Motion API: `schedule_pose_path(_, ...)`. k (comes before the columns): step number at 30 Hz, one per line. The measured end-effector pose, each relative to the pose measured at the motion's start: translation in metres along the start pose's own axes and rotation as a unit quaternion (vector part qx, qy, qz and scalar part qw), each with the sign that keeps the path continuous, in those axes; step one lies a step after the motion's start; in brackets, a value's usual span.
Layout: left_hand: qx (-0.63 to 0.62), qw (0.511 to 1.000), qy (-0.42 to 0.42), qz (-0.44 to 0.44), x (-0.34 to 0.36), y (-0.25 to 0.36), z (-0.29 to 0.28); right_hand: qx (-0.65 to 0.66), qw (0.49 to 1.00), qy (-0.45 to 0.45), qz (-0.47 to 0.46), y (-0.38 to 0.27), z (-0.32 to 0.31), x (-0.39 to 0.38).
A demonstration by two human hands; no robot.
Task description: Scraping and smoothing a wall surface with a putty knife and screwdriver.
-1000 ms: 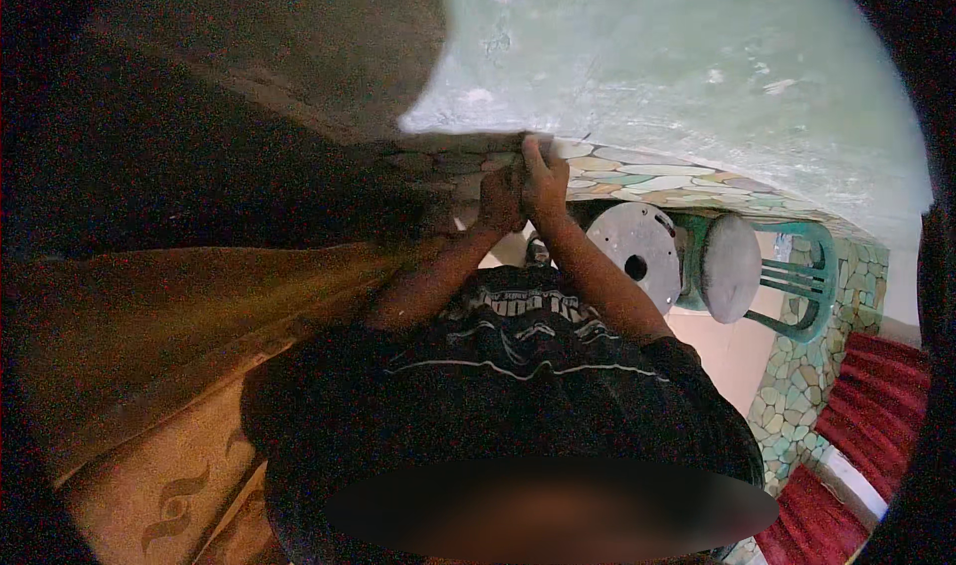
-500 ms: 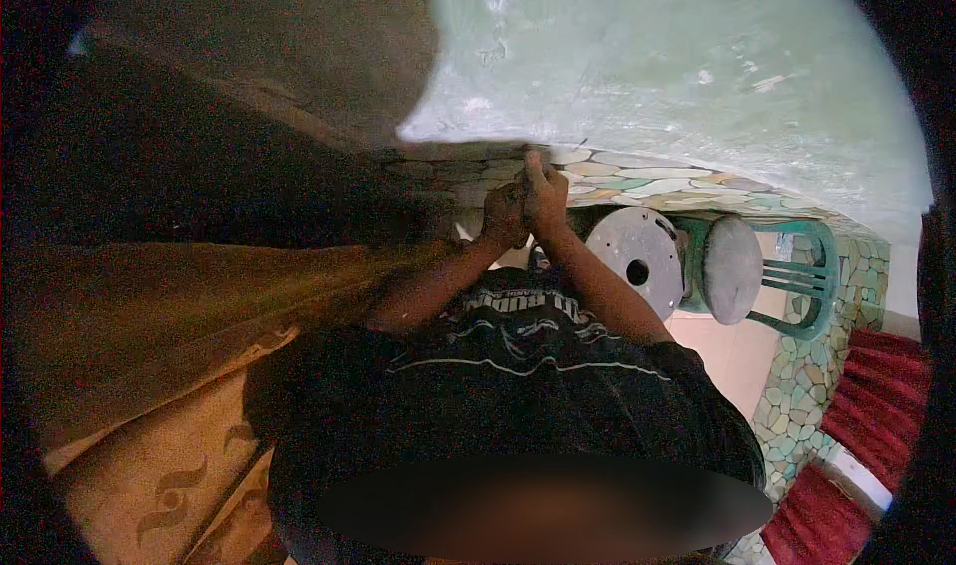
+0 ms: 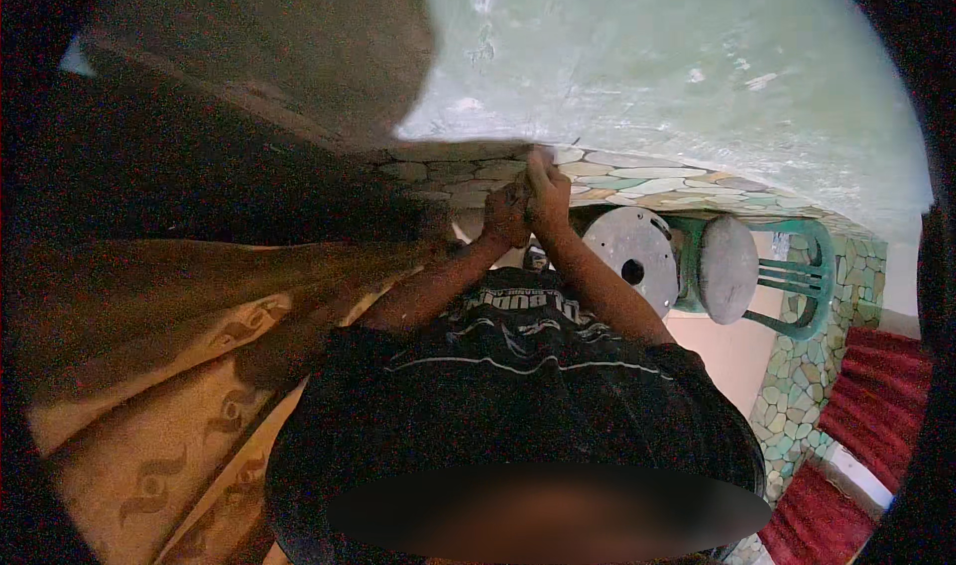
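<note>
Both my hands are together close in front of the wall, beside its stone-patterned lower band [image 3: 637, 174]. My left hand [image 3: 506, 217] is closed, its curled fingers near my right wrist. Just to the right and a little higher is my right hand [image 3: 548, 195], also closed, with a thumb or finger stretched toward the wall. Whatever they grip, if anything, is hidden or too small and dark to make out. Above them the pale green wall [image 3: 617, 57] is scuffed with white marks.
Right of my hands stand a round grey disc [image 3: 607, 251] with a dark hole, a grey round-topped object [image 3: 730, 271] and a green plastic chair [image 3: 822, 286]. An orange-brown patterned curtain [image 3: 189, 396] hangs at my left. Red cloth [image 3: 881, 406] is at far right.
My hands stay together in nearly the same place. The curtain at left has shifted and shows more of its pattern, and the view has tilted slightly.
</note>
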State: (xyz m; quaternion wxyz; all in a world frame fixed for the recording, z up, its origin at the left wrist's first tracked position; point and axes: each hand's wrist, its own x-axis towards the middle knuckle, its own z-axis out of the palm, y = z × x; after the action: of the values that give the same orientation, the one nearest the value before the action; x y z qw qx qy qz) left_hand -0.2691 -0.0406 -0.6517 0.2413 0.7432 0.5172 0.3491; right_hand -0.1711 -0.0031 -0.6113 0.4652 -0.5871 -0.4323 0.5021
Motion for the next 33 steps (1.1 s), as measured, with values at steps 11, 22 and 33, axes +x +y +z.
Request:
schedule_pose_path(11,0.151,0.987,-0.058,-0.019,-0.009,-0.01,-0.013,0.032,0.996,-0.075,0.035,-0.048,0.016,-0.029)
schedule_pose_path(22,0.092,0.995,0.023,0.029,-0.034,-0.007,-0.044,0.059,0.995,-0.071,-0.034,-0.023,0.046,-0.041)
schedule_pose_path(33,0.12,0.993,0.01,0.017,-0.04,-0.022,-0.057,0.024,0.999,-0.04,-0.009,-0.038,0.067,-0.056)
